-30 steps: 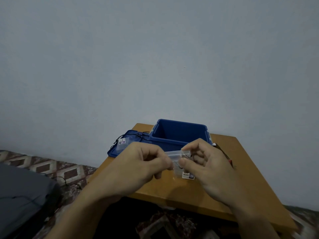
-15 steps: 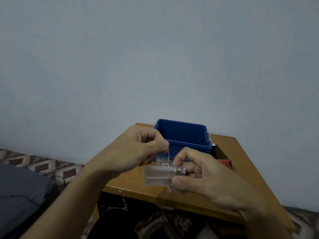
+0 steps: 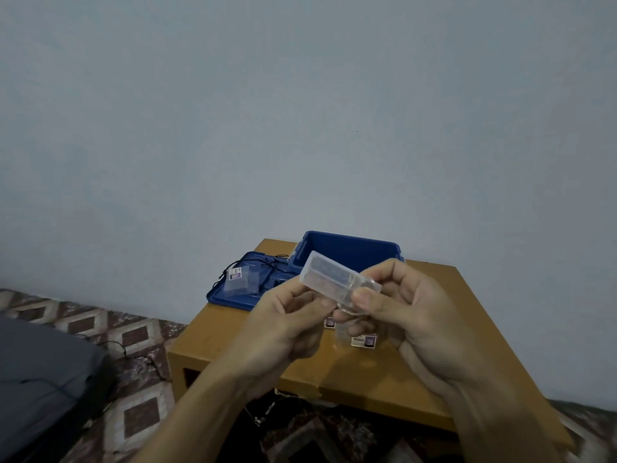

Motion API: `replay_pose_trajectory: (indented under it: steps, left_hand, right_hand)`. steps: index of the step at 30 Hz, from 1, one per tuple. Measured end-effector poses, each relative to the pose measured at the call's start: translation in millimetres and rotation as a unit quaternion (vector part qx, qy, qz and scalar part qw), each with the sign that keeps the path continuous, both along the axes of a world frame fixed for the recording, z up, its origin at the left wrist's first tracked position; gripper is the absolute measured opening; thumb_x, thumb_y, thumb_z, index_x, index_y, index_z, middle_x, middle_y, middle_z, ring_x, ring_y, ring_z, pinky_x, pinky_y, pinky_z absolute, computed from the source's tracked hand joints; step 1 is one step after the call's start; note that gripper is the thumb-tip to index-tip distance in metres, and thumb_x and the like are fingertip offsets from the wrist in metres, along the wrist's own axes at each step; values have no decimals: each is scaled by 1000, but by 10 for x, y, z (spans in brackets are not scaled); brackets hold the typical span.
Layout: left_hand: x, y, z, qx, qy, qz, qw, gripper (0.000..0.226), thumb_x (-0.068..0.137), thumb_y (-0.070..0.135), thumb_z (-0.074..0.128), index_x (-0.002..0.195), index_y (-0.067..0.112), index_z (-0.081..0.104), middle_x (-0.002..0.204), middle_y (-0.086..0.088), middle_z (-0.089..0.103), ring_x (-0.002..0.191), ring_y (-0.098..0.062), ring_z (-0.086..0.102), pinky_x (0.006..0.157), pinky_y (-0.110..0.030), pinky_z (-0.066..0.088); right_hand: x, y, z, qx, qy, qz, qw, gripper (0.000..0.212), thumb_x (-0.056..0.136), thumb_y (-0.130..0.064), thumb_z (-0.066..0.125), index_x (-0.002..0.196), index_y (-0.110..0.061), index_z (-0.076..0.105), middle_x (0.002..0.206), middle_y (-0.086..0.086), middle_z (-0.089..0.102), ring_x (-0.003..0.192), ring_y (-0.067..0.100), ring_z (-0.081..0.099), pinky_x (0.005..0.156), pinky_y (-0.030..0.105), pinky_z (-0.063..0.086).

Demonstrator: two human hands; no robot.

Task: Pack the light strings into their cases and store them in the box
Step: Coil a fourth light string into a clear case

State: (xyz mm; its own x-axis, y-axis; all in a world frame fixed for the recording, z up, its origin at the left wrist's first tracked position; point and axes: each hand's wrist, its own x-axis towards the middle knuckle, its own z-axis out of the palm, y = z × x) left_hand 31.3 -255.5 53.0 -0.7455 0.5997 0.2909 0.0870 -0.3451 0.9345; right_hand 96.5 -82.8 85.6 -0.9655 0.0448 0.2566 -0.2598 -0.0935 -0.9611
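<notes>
Two hands meet in the lower middle of the frame, holding one clear case point(image 3: 334, 277) between them above the worktop point(image 3: 440, 355). The right hand point(image 3: 414, 322) grips the case's right end, its fingers point(image 3: 367, 299) curled round it with the thumb pressed on the near face. The left hand point(image 3: 287, 325) has its fingers curled too, thumb and forefinger pinching the case's lower left edge. The case tilts, its left end higher and in front of the blue box point(image 3: 354, 250).

There is one box, open-topped, at the far edge of the worktop in the middle of the frame. Just left of it lies one blue lid point(image 3: 233, 297), hanging partly over the worktop's edge. On the lid rest a second clear case with a label point(image 3: 237, 279) and one black light string point(image 3: 267, 264) in a loose tangle.

Beneath the hands two small labels show on the worktop, one point(image 3: 364, 340) on clear plastic, the other point(image 3: 330, 323) mostly hidden; I cannot tell whether they belong to one case or two.

At lower left, a black wire point(image 3: 133, 354) trails over the patterned floor point(image 3: 140, 332) beside a grey cushion point(image 3: 43, 369).
</notes>
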Motion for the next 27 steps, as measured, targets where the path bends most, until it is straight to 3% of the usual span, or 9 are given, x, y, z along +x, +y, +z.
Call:
replay_pose_trajectory:
  steps: [2, 5, 10, 15, 22, 27]
  left_hand:
    - [57, 46, -37, 30, -15, 20, 999, 21, 91, 17, 69, 109, 7, 71, 61, -1, 44, 45, -10, 25, 50, -28, 20]
    - [104, 79, -54, 39, -24, 59, 997, 18, 89, 24, 73, 89, 6, 71, 54, -3, 35, 49, -14, 26, 52, -28, 26]
    - [152, 104, -44, 6, -12, 123, 992, 33, 82, 32, 69, 84, -1, 69, 51, 2, 44, 49, -12, 32, 52, -28, 29]
    - [160, 84, 3, -15, -8, 139, 990, 20, 76, 32, 75, 71, 13, 74, 51, 0, 46, 47, -11, 33, 49, -24, 30]
    - [144, 15, 42, -59, 1, 142, 988, 19, 70, 35, 78, 66, 16, 76, 56, -2, 52, 49, -9, 37, 49, -22, 33]
    - [159, 10, 27, -75, 15, 156, 985, 20, 68, 37, 78, 68, 17, 76, 57, 3, 57, 49, -7, 42, 48, -19, 35]
  right_hand:
    - [-34, -8, -31, 20, 17, -46, 999, 31, 67, -27, 80, 91, -12, 69, 87, 10, 74, 73, 23, 66, 57, 28, 55]
    - [-73, -23, -79, 24, 32, -82, 996, 32, 67, -32, 80, 90, -12, 69, 83, 8, 71, 65, 16, 60, 58, 29, 50]
    - [-80, -31, -126, 92, 59, -117, 987, 35, 70, -36, 79, 96, -16, 66, 86, 2, 72, 74, 13, 68, 64, 27, 56]
    - [-74, -28, -112, 123, 98, -101, 982, 27, 88, -17, 74, 110, -31, 66, 78, -4, 67, 72, 14, 70, 64, 25, 56]
    - [-76, 1, -108, 156, 91, -86, 980, 17, 78, -37, 73, 95, -40, 70, 85, -3, 69, 74, 19, 71, 65, 29, 60]
    - [-97, 19, -140, 167, 81, -82, 979, 17, 86, -26, 75, 99, -34, 70, 82, -4, 69, 73, 18, 71, 66, 31, 61]
